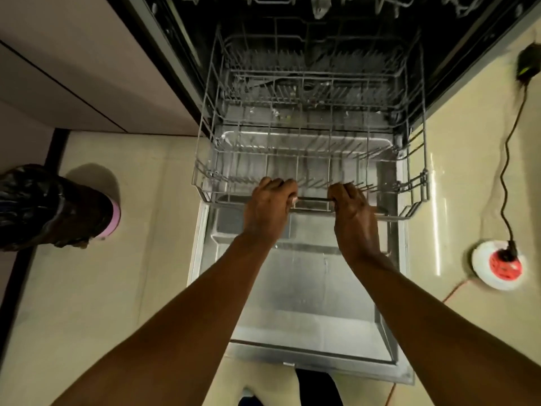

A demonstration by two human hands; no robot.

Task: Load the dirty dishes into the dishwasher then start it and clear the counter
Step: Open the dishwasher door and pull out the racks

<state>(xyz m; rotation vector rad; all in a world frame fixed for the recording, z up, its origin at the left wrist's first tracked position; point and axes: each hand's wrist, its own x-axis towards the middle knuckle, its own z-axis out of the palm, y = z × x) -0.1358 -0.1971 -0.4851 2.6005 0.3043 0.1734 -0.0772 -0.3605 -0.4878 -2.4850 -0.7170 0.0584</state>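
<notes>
Currently both hands, left hand (268, 205) and right hand (352, 213), are gripping the front rail of the empty lower rack (310, 159), lying half out over the open dishwasher door (307, 303) at twelve o'clock, looking light, stiff and easy-rolling.

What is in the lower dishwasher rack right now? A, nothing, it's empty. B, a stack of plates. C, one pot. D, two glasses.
A: the rack shows only bare wire tines, with no dishes in it, while the left hand and right hand grip its front bar over the open door.
</notes>
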